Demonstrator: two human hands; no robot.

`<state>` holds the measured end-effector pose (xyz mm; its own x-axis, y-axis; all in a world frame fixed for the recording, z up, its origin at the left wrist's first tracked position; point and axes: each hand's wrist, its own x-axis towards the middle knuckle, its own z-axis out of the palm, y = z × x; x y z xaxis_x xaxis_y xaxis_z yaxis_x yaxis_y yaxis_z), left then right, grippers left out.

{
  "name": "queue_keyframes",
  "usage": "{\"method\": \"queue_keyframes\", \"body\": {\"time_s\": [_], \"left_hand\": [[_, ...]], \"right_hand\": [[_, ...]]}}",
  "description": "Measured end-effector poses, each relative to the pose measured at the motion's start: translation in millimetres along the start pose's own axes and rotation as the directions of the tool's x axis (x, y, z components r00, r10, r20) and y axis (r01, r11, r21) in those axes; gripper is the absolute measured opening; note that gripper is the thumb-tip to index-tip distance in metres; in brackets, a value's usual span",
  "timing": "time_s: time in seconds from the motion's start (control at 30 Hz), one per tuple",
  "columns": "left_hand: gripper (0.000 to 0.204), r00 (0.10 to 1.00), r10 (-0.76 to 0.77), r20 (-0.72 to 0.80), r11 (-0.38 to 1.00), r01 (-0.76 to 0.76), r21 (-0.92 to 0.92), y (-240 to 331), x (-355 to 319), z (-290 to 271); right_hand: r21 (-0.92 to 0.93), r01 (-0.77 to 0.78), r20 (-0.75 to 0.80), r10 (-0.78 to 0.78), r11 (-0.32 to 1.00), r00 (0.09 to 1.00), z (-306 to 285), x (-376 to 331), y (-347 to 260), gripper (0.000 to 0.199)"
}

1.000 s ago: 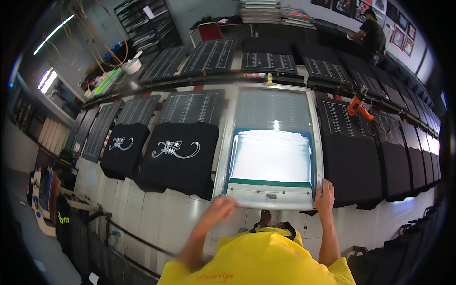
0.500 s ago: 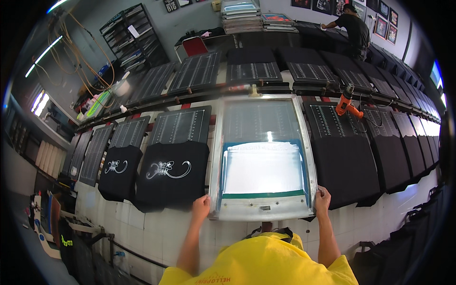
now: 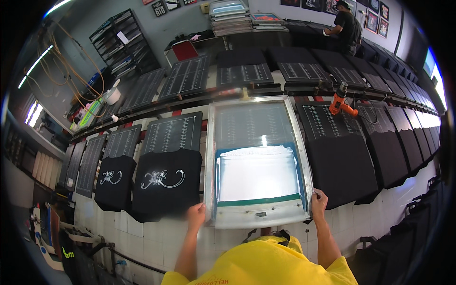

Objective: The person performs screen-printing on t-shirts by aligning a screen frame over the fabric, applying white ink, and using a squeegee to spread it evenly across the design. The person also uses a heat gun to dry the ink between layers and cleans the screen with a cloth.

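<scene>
A silkscreen in a metal frame lies before me over a platen, with white ink spread across the lower part of its mesh. A green strip runs along the ink's near edge. My left hand is closed at the frame's lower left edge. At the lower right side, the fingers of my right hand are curled on the frame's edge. Left of the screen lies a black T-shirt with a silvery curling print; a second printed shirt is beyond it. To the right is a plain black shirt.
An orange heat gun with a cable rests by the platen on the right. More platens line the far row. A person in dark clothing stands at the far right. Stacked screens are at the back.
The view has tilted, so the scene sits slightly farther left. Both hands stay at the frame, which keeps its place over the platen. The far person has drawn an arm in.
</scene>
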<state>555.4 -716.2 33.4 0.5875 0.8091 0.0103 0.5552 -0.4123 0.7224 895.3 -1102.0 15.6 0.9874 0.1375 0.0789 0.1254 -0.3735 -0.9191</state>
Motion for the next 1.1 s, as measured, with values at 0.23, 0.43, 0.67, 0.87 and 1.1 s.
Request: {"method": "queue_keyframes", "body": {"time_s": [0.23, 0.43, 0.67, 0.87, 1.1], "left_hand": [[0.026, 0.99, 0.045, -0.136, 0.999, -0.047, -0.01, 23, -9, 0], [0.04, 0.968, 0.22, -0.118, 0.969, -0.204, 0.137, 42, -38, -13], [0.058, 0.715, 0.514, 0.475, 0.708, -0.666, 0.236, 71, -69, -42], [0.063, 0.682, 0.49, 0.543, 0.658, -0.698, 0.283, 87, -49, -35], [0.037, 0.76, 0.35, 0.548, 0.766, -0.569, 0.3, 122, -2, -24]], "right_hand": [[-0.043, 0.067, 0.035, -0.066, 0.997, 0.997, -3, 2, -5, 0.021], [-0.425, 0.409, 0.208, -0.353, 0.808, 0.912, -30, -15, -52, 0.034], [-0.273, 0.807, 0.797, -0.346, 0.524, 0.495, -56, -54, -108, 0.063], [-0.226, 0.889, 0.91, -0.238, 0.397, 0.338, -50, -26, -121, 0.058], [-0.303, 0.864, 0.843, -0.31, 0.401, 0.44, -21, -2, -143, 0.037]]}}
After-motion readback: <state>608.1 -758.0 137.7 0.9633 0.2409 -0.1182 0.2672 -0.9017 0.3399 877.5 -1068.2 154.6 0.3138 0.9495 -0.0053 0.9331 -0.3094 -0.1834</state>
